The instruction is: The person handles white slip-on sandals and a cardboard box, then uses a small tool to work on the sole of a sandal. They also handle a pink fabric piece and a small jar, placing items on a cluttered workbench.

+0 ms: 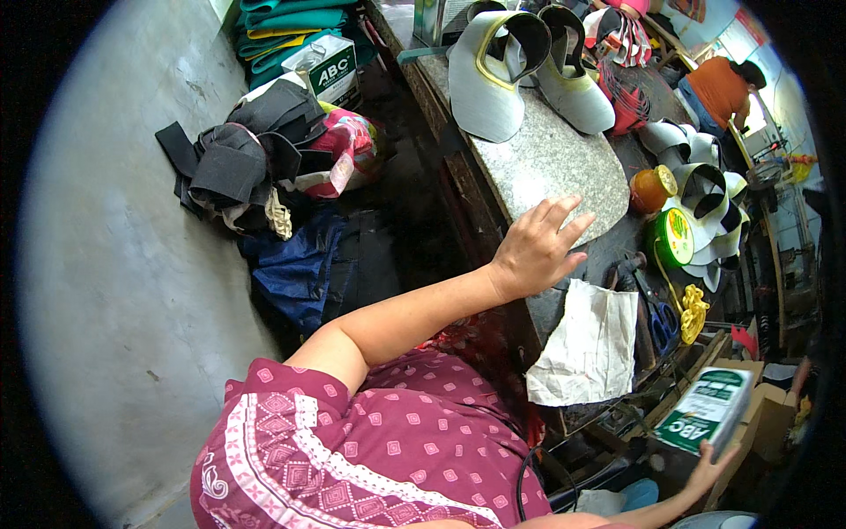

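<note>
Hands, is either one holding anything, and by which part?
The right hand holds a green-and-white box by its lower end. The left hand holds nothing, spread over the stone slab.

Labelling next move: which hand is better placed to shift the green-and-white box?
Right, probably: the right hand already has its fingers on the box. The left hand lies spread on the slab, away from it.
</note>
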`<state>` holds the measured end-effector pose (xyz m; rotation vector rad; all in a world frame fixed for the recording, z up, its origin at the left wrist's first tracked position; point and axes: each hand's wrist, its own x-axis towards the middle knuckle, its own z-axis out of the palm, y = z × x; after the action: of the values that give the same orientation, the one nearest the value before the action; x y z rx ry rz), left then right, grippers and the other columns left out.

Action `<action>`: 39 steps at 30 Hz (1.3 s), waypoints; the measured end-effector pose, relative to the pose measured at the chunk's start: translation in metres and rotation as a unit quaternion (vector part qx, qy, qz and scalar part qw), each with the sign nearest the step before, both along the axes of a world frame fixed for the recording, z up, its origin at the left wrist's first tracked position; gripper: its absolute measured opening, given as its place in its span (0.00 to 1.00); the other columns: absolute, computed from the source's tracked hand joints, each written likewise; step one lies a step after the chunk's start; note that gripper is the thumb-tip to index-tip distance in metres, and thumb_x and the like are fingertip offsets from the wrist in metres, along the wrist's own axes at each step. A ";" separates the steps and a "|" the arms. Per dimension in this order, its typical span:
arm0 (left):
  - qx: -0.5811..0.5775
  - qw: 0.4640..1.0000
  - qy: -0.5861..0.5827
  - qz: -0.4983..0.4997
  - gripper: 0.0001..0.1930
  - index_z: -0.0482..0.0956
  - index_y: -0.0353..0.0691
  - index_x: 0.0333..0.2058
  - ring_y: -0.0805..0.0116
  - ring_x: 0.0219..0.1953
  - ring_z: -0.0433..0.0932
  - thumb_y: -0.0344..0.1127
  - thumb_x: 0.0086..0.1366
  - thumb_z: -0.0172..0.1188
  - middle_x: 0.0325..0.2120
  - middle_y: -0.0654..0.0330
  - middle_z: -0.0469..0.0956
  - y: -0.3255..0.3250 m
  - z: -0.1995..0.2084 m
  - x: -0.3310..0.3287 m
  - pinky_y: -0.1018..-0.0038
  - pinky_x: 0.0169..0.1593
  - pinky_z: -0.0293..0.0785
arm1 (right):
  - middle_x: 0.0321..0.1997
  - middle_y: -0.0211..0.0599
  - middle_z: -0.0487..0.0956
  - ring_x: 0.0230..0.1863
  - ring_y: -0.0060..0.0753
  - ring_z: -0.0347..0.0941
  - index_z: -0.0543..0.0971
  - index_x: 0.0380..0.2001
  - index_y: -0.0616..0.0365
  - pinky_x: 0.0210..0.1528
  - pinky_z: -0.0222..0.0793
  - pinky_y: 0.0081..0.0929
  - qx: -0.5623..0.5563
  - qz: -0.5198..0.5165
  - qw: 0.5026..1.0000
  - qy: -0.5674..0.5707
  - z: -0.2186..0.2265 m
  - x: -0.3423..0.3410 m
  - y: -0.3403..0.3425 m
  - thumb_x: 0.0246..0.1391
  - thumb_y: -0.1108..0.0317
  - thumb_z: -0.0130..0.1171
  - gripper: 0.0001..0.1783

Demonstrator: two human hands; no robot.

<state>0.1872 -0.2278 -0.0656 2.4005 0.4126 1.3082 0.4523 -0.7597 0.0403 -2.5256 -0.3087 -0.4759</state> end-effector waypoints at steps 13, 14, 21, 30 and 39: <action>-0.004 1.000 -0.020 -0.001 0.18 0.78 0.42 0.42 0.50 0.49 0.74 0.38 0.52 0.67 0.51 0.51 0.73 0.001 -0.006 0.002 0.60 0.53 0.71 | 0.44 0.48 0.82 0.47 0.41 0.78 0.62 0.67 0.65 0.52 0.69 0.32 -0.054 0.145 0.903 0.400 -0.210 0.053 0.033 0.57 0.55 0.59 0.39; -0.007 1.000 -0.014 -0.001 0.18 0.78 0.41 0.42 0.50 0.49 0.75 0.38 0.52 0.67 0.51 0.51 0.73 0.001 -0.006 0.002 0.60 0.53 0.71 | 0.44 0.48 0.82 0.47 0.41 0.78 0.63 0.66 0.65 0.52 0.69 0.32 -0.081 0.155 0.901 0.397 -0.225 0.049 0.046 0.57 0.55 0.59 0.39; -0.007 1.000 -0.021 0.002 0.16 0.78 0.41 0.39 0.51 0.48 0.75 0.35 0.51 0.67 0.50 0.52 0.73 0.003 -0.006 0.002 0.60 0.52 0.72 | 0.43 0.49 0.82 0.46 0.41 0.78 0.65 0.64 0.65 0.51 0.70 0.33 -0.171 0.150 0.872 0.433 -0.295 0.031 0.104 0.57 0.55 0.59 0.36; -0.008 1.000 -0.006 -0.005 0.13 0.79 0.41 0.36 0.52 0.48 0.76 0.33 0.51 0.66 0.48 0.53 0.74 0.004 -0.005 0.002 0.61 0.51 0.72 | 0.42 0.49 0.82 0.46 0.42 0.79 0.68 0.61 0.65 0.50 0.70 0.33 -0.192 0.148 0.856 0.457 -0.334 0.026 0.124 0.58 0.55 0.59 0.34; 0.010 1.000 -0.015 0.001 0.10 0.79 0.39 0.31 0.53 0.45 0.77 0.34 0.49 0.65 0.44 0.51 0.77 0.005 -0.005 0.003 0.61 0.50 0.73 | 0.40 0.49 0.82 0.45 0.42 0.79 0.70 0.58 0.65 0.50 0.70 0.33 -0.198 0.159 0.844 0.473 -0.364 0.031 0.138 0.58 0.55 0.59 0.31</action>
<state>0.1904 -0.2226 -0.0706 2.3935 0.3946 1.3533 0.4831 -0.6213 -0.3240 -2.6521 -0.4406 1.0505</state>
